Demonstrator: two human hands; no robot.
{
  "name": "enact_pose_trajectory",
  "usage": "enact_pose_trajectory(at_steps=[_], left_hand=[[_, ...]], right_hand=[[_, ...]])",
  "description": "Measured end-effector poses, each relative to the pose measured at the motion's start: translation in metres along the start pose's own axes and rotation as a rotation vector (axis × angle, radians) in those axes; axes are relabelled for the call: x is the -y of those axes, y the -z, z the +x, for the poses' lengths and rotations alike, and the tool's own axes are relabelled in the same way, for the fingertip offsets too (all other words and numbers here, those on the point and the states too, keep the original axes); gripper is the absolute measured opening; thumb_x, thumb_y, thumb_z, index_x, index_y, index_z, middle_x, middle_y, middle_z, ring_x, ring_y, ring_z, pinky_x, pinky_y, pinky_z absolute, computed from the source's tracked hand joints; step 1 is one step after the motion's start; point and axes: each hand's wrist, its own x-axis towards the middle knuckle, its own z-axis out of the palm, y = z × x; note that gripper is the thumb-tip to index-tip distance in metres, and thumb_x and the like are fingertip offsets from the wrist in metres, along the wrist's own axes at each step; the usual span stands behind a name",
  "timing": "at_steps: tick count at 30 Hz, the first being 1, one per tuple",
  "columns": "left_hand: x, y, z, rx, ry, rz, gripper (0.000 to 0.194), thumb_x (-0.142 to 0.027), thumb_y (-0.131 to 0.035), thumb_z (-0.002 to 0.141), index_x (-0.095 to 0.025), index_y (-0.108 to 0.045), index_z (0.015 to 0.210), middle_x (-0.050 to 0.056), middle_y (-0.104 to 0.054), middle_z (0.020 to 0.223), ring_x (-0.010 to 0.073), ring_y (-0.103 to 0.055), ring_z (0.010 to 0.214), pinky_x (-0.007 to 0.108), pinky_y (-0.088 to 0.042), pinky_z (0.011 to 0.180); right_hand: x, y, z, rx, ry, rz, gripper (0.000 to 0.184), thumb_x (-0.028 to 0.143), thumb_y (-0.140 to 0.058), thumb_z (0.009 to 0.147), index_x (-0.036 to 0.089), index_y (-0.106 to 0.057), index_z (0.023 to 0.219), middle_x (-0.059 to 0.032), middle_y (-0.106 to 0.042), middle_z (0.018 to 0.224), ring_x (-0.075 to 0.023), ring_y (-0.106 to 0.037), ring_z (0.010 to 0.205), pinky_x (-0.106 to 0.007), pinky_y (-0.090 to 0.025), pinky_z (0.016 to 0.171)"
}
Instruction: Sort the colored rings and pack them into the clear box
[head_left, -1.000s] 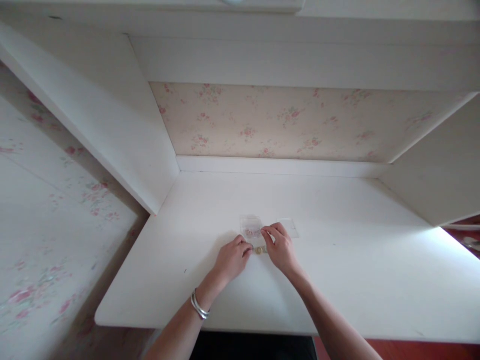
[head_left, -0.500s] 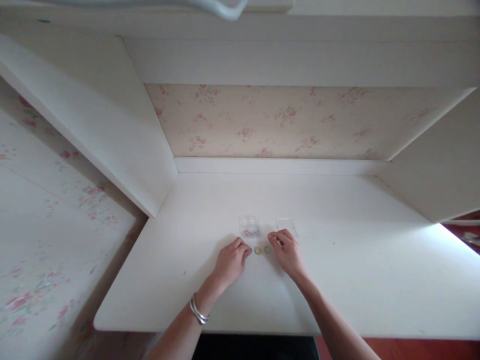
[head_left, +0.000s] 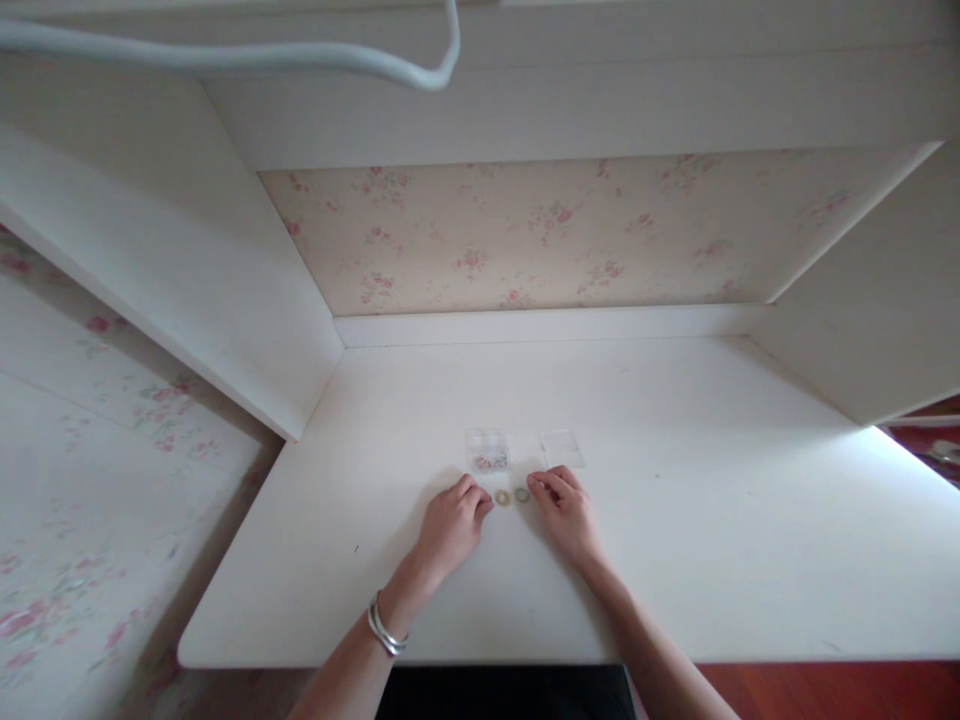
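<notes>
My left hand rests on the white desk, thumb and fingers pinched together at a small dark round piece, mostly covered by the fingertips. To its right lie a yellowish ring and a grey-green ring, side by side. My right hand is closed in a pinch just right of the grey-green ring; whatever may be between its fingertips is too small to make out. Behind the rings stands a clear plastic box with small reddish and pale bits in its near part.
A clear flat lid lies beyond my right hand. The white desk has side panels left and right and a flowered back wall. A white cable hangs across the top of the view. One small dark speck lies at left.
The view has tilted and shifted slightly. My right hand has come down a little, nearer the grey-green ring. My left hand stays at the dark round piece.
</notes>
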Motion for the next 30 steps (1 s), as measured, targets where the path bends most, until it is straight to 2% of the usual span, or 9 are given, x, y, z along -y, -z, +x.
enact_pose_trajectory(at_steps=[6,10,15,24,30], left_hand=[[0.007,0.003,0.003,-0.031,0.026,-0.279,0.021,-0.029,-0.047,0.089,-0.019,-0.062,0.08,0.003,-0.059,0.083,0.0133,-0.057,0.074,0.023,-0.044,0.069],[0.009,0.007,0.007,-0.049,0.044,-0.352,0.023,-0.029,-0.047,0.088,-0.017,-0.063,0.078,0.003,-0.057,0.08,0.0135,-0.055,0.072,0.024,-0.044,0.067],[0.003,0.01,0.019,-0.082,0.045,-0.325,0.025,-0.031,-0.045,0.09,-0.017,-0.063,0.08,0.003,-0.056,0.08,0.0129,-0.054,0.071,0.024,-0.043,0.066],[-0.007,0.003,0.061,-0.174,-0.049,-0.123,0.02,-0.029,-0.046,0.09,-0.019,-0.063,0.085,0.003,-0.058,0.087,0.0136,-0.057,0.078,0.026,-0.045,0.074],[-0.005,0.003,0.059,-0.159,-0.077,-0.141,0.02,-0.028,-0.048,0.089,-0.021,-0.066,0.086,0.003,-0.061,0.086,0.0137,-0.059,0.079,0.025,-0.047,0.075]], right_hand=[[0.0,0.003,0.0,0.004,-0.007,0.018,0.03,0.042,-0.049,0.088,0.02,-0.068,0.084,-0.0035,-0.057,0.081,-0.012,-0.051,0.063,-0.025,-0.042,0.057],[-0.001,0.003,0.0,0.009,0.001,0.028,0.028,0.041,-0.05,0.087,0.021,-0.068,0.084,-0.0033,-0.057,0.081,-0.0121,-0.052,0.063,-0.025,-0.042,0.058],[-0.002,0.004,0.001,0.005,-0.005,0.041,0.026,0.039,-0.05,0.087,0.02,-0.068,0.083,-0.0033,-0.058,0.08,-0.0118,-0.052,0.063,-0.024,-0.042,0.058],[-0.001,0.007,0.003,0.009,0.025,0.034,0.024,0.034,-0.049,0.088,0.021,-0.069,0.084,-0.0036,-0.058,0.081,-0.0127,-0.054,0.068,-0.025,-0.042,0.06],[-0.003,0.008,0.003,0.014,0.03,0.006,0.024,0.034,-0.049,0.088,0.021,-0.069,0.085,-0.0032,-0.057,0.08,-0.0125,-0.054,0.067,-0.025,-0.042,0.059]])
